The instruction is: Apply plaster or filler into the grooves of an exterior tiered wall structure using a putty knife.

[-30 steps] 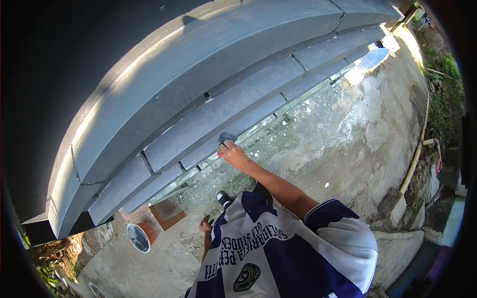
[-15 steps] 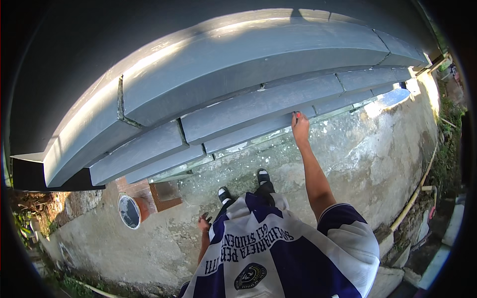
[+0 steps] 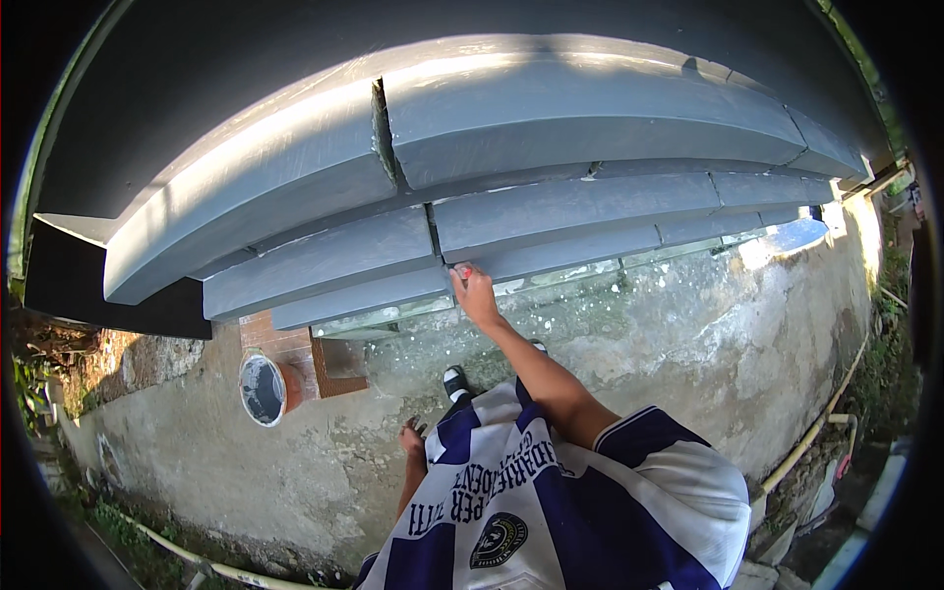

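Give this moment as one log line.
Right hand: grips partly hidden red object at lowest grey ledge; Left hand: hanging low; Orange bucket: grey inside

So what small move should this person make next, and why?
Perhaps a short stroke rightward along the lowest grey ledge: the right hand grips a red-handled tool there, close to a dark vertical gap, and this ledge section runs on to the right.

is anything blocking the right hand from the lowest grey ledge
Nothing visible does: the right hand, gripping a partly hidden red object, is right at the lowest grey ledge; contact is unclear. The orange bucket stands off to the left.
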Demonstrator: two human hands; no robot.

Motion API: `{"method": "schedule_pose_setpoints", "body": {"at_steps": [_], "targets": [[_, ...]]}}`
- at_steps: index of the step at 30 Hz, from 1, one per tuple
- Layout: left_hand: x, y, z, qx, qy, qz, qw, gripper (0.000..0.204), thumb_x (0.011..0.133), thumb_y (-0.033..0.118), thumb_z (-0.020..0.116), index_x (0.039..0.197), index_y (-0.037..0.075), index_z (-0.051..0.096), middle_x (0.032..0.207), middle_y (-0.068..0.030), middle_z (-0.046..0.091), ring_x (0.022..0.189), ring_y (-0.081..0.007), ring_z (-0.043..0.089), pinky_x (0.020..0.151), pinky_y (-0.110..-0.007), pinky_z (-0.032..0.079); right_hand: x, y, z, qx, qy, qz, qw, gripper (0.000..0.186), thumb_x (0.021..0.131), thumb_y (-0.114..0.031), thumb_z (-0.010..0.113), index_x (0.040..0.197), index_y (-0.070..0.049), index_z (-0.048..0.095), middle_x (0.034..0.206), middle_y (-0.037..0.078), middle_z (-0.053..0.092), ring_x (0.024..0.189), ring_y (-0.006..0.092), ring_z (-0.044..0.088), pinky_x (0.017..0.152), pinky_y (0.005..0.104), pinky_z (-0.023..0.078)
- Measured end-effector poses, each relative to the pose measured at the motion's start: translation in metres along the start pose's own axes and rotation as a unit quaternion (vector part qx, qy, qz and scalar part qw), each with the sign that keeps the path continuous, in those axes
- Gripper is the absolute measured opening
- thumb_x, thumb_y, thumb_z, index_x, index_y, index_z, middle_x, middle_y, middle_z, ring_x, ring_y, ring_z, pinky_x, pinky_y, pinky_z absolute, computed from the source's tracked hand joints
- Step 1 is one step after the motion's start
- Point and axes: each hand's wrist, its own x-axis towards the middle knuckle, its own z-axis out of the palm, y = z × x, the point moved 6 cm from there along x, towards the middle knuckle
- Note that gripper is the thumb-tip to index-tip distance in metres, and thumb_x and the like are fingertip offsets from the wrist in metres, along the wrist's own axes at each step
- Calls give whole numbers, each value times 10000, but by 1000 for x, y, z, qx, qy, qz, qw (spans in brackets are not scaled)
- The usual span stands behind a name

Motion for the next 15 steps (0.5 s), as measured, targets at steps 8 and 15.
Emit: {"method": "schedule_pose_setpoints", "body": {"at_steps": [8, 15], "targets": [[-3, 3, -33, -1, 30, -30, 999, 371, 873, 330, 408, 1131, 92, 528, 1139, -31, 589, 838, -218, 599, 559, -335, 348, 29, 106, -185, -286, 179, 95, 937, 166, 800, -80, 579, 872, 69, 563, 718, 208, 602, 680, 343, 615, 613, 395, 499], [7, -8, -42, -5, 8, -37, 999, 397, 866, 298, 400, 1189, 84, 487, 1180, -43, 567, 916, -240, 573, 644, -393, 358, 15, 67, -68, -368, -44, -51, 928, 221, 773, -60, 549, 985, -1, 567, 973, 211, 551, 907, 360, 555, 784, 424, 472]]}}
